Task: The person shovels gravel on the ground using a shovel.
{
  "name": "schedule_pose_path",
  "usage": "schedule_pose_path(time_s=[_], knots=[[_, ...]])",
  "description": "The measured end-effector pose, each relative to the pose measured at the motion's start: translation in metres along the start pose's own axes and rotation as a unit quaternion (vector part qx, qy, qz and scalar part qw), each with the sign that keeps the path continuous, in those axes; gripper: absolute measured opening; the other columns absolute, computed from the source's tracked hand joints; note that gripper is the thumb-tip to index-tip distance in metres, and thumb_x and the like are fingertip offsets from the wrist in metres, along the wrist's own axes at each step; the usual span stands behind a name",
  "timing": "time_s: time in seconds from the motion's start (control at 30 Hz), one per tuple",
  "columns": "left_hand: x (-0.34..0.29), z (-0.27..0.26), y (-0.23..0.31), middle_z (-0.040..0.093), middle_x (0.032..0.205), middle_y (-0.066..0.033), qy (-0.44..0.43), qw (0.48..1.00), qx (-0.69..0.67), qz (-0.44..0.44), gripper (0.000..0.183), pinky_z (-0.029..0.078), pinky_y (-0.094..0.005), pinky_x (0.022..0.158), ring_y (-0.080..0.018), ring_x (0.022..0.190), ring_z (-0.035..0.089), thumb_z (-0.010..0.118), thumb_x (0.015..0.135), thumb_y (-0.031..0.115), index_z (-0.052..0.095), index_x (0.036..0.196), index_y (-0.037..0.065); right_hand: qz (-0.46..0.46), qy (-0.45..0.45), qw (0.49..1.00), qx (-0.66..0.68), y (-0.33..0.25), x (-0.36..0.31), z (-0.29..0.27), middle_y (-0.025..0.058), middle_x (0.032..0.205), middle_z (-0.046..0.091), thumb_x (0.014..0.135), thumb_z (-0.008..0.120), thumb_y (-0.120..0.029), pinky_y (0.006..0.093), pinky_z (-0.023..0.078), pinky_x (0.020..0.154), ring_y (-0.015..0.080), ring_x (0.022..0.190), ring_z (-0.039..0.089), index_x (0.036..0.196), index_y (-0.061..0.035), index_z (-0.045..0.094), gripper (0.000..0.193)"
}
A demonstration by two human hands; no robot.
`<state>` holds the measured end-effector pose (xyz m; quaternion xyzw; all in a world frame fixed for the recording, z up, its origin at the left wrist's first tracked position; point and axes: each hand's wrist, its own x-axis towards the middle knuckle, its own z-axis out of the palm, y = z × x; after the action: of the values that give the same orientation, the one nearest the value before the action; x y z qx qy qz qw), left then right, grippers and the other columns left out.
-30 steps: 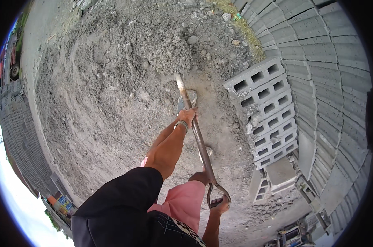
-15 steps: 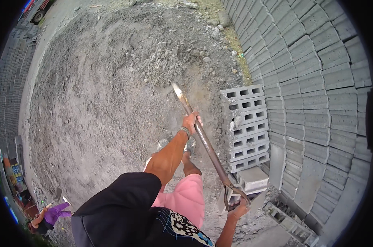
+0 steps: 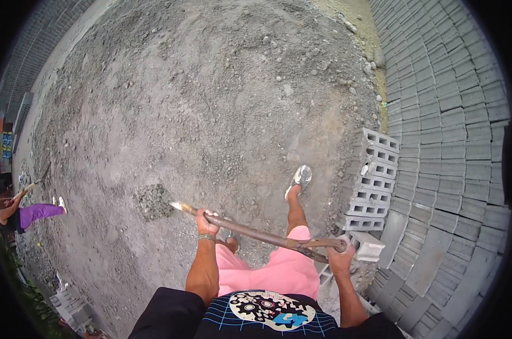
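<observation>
A shovel (image 3: 253, 232) with a worn brown shaft lies slantwise across the front of me, its blade end out to the left. My left hand (image 3: 207, 222), with a band at the wrist, is wrapped round the lower shaft near the pale metal socket. At the other end, my right hand (image 3: 341, 255) grips the D-shaped handle. A clump of damp grey gravel (image 3: 154, 202) sits at the blade end and covers the blade. Whether the blade touches the ground I cannot tell.
A broad grey gravel heap (image 3: 211, 107) spreads ahead. Stacked hollow blocks (image 3: 374, 181) stand on the right, beside a large wall of grey blocks (image 3: 453, 147). At far left another person in purple trousers (image 3: 41, 216) holds a long-handled tool. My shoe (image 3: 302, 176) rests on the gravel.
The shovel has swung left and back from the gravel ahead, and now bears a gravel clump at its blade end. Both hands stay on it. My view has turned left.
</observation>
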<state>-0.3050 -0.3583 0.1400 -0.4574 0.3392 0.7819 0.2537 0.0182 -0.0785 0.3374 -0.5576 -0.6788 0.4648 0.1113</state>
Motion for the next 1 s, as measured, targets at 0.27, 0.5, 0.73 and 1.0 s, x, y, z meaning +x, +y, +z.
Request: schedule_pose_path(time_s=[0.27, 0.5, 0.73, 1.0], knots=[[-0.29, -0.376, 0.344, 0.044, 0.065, 0.0017, 0.376, 0.836, 0.032, 0.399, 0.024, 0.037, -0.03, 0.056, -0.014, 0.057, 0.043, 0.052, 0.082, 0.032, 0.042, 0.068, 0.015, -0.536, -0.545, 0.607, 0.219, -0.205, -0.244, 0.279, 0.0091, 0.073, 0.05, 0.062, 0.07, -0.021, 0.0443, 0.043, 0.055, 0.0313, 0.063, 0.057, 0.079, -0.0076, 0.051, 0.029], [-0.315, -0.383, 0.382, 0.047, 0.064, -0.0001, 0.291, 0.825, -0.05, 0.482, 0.018, 0.043, -0.0315, 0.058, -0.0161, 0.057, 0.048, 0.053, 0.08, 0.025, 0.045, 0.07, 0.013, -0.195, -0.629, 0.737, 0.15, -0.208, -0.236, 0.32, 0.0101, 0.072, 0.061, 0.071, 0.074, -0.02, 0.0388, 0.042, 0.056, 0.0296, 0.06, 0.058, 0.081, -0.0047, 0.055, 0.026], [-0.064, -0.237, 0.227, 0.047, 0.063, -0.0024, 0.182, 0.965, 0.073, 0.175, 0.014, 0.046, -0.0362, 0.057, -0.019, 0.057, 0.048, 0.054, 0.079, 0.021, 0.045, 0.072, 0.013, 0.023, -0.477, 0.869, 0.134, -0.137, -0.118, 0.197, 0.0068, 0.079, 0.065, 0.073, 0.074, -0.022, 0.0307, 0.048, 0.06, 0.015, 0.066, 0.061, 0.112, -0.0038, 0.062, 0.044], [0.016, 0.056, -0.085, 0.059, 0.076, -0.0143, -0.027, 0.915, 0.39, -0.099, 0.022, 0.055, -0.0414, 0.058, -0.0262, 0.064, 0.061, 0.059, 0.086, 0.016, 0.052, 0.098, -0.001, 0.278, -0.043, 0.869, 0.407, -0.057, -0.129, 0.051, 0.0063, 0.055, 0.052, 0.078, 0.059, 0.003, 0.0317, 0.046, 0.043, 0.0179, 0.042, 0.051, 0.127, 0.0036, 0.051, 0.05]])
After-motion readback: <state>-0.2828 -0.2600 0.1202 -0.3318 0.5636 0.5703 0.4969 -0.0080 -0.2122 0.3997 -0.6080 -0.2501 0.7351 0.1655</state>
